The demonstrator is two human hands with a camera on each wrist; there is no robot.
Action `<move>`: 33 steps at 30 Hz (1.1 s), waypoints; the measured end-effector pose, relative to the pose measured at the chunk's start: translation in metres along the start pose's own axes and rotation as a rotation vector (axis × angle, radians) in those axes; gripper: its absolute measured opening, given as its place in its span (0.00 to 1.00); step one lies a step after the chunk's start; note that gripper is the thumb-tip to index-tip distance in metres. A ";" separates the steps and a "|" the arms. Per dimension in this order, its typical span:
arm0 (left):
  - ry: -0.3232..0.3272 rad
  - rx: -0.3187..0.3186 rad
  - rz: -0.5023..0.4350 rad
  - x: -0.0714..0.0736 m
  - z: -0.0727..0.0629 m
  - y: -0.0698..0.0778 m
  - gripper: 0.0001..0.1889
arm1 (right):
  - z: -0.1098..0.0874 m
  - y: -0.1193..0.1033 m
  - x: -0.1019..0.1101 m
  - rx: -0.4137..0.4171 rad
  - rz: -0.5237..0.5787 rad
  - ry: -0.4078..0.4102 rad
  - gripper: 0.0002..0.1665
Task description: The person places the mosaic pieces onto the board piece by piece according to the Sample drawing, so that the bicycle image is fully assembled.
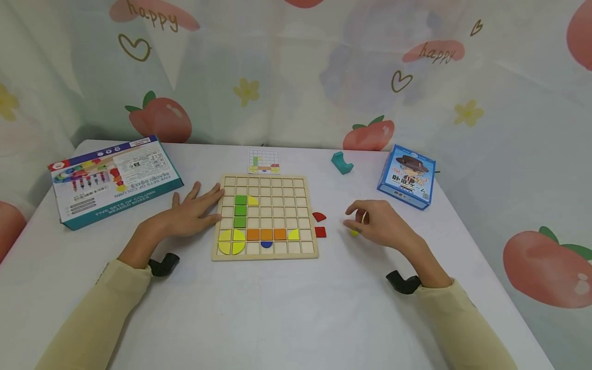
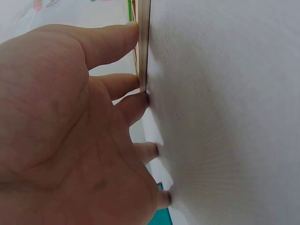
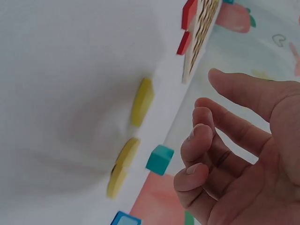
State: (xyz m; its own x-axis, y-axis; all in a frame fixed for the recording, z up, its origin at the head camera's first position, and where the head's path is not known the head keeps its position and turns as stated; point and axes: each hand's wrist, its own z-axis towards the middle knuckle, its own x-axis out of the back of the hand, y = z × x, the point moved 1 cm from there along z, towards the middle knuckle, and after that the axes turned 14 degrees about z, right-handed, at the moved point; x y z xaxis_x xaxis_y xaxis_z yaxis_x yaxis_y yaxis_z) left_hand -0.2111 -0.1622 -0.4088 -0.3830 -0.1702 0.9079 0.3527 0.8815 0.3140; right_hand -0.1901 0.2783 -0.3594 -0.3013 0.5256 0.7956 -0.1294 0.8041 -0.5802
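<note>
My left hand (image 1: 191,209) has its fingers spread at the left edge of a wooden grid board (image 1: 265,258). Thumb and fingertips touch the board's side in the left wrist view. On the board lie green squares (image 1: 240,210), orange squares (image 1: 266,234), yellow quarter-circle pieces (image 1: 224,248) and a blue half-circle (image 1: 266,244). My right hand (image 1: 381,222) hovers right of the board with loosely bent fingers and nothing between them. Below it are yellow pieces (image 3: 142,103), mostly hidden by the hand in the head view. A red quarter-circle (image 1: 319,217) and a red square (image 1: 320,232) lie beside the board.
A small pattern card (image 1: 263,161) stands behind the board. Farther right are a teal curved block (image 1: 342,163) and a blue card box (image 1: 408,177). A larger teal and white box (image 1: 115,180) lies at the back left of the white table (image 1: 259,318).
</note>
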 end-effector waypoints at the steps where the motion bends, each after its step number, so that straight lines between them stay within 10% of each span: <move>1: -0.001 0.000 0.000 0.000 0.000 0.000 0.40 | -0.001 0.003 0.001 -0.004 0.001 -0.004 0.18; 33: -0.004 -0.001 -0.004 0.001 -0.001 0.001 0.40 | -0.010 0.031 -0.004 -0.003 -0.019 -0.098 0.18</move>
State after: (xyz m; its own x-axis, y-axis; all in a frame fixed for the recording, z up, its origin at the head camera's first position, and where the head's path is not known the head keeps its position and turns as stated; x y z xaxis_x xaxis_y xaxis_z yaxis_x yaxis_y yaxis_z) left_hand -0.2102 -0.1622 -0.4071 -0.3875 -0.1723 0.9056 0.3518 0.8804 0.3180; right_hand -0.1840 0.3043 -0.3788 -0.3896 0.4809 0.7855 -0.1332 0.8145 -0.5647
